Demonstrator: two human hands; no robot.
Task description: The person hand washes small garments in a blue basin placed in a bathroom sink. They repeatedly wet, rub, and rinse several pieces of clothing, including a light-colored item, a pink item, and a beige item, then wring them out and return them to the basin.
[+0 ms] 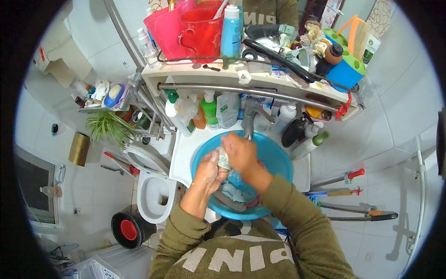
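Observation:
Above a blue plastic basin [284, 167], both my hands grip a small pale, wet cloth [223, 159] between them. My left hand [206, 171] is on the left with its fingers curled round the cloth's lower part. From the right, my right hand [240, 151] closes on the upper part, slightly blurred. Several wet cloths lie in the basin, among them a light blue one [237, 193] and a grey one [228, 202]. The metal faucet [248, 120] stands just beyond my hands at the basin's far rim.
Pump bottles, including a green one [209, 110], line the back of the white sink [181, 157]. Over them runs a metal rail [216, 88] below a crowded shelf with a red cup [200, 35]. A toilet [156, 197] and a black bucket [120, 230] stand at the left.

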